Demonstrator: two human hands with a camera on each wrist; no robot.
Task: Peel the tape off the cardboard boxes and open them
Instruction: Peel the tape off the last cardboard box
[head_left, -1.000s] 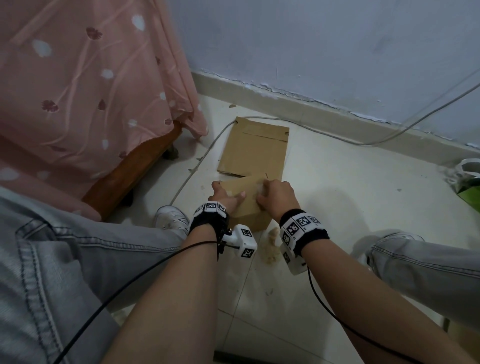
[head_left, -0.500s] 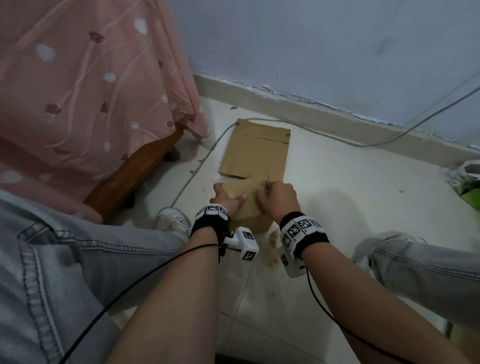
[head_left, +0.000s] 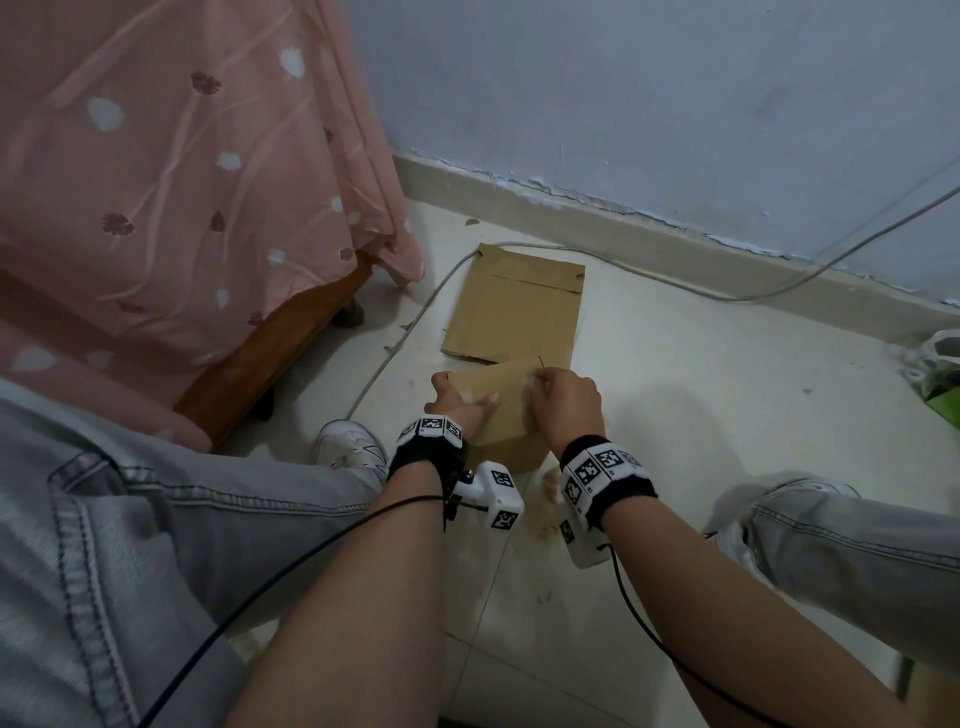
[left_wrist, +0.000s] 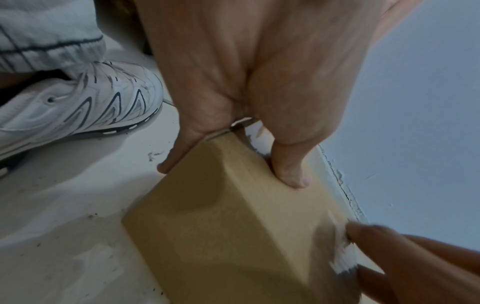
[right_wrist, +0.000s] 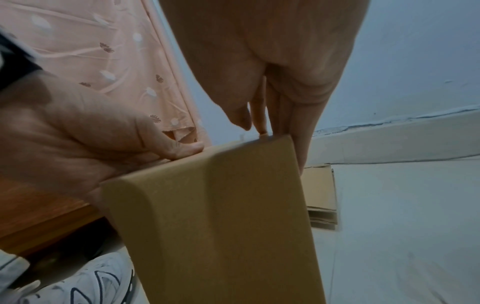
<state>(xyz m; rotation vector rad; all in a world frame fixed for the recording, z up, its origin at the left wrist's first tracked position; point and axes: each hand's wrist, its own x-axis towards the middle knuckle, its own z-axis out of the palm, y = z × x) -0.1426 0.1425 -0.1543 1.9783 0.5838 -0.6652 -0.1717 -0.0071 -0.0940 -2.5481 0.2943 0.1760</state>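
Note:
A small brown cardboard box stands on the floor between my knees. My left hand grips its left end, thumb on top and fingers down the side. At the box's far right corner my right hand has its fingertips curled on the top edge, pinching a torn whitish tape strip. In the right wrist view the box fills the middle. A flattened cardboard box lies on the floor just beyond.
A bed with a pink flowered sheet and a wooden frame stands to the left. A white cable runs along the skirting. My white shoe is beside the box. Tape scraps lie near my right wrist. A green-and-white item sits far right.
Both hands stay on the small box in much the same grip. The right hand's fingers keep working at the far right corner, and the view has shifted slightly.

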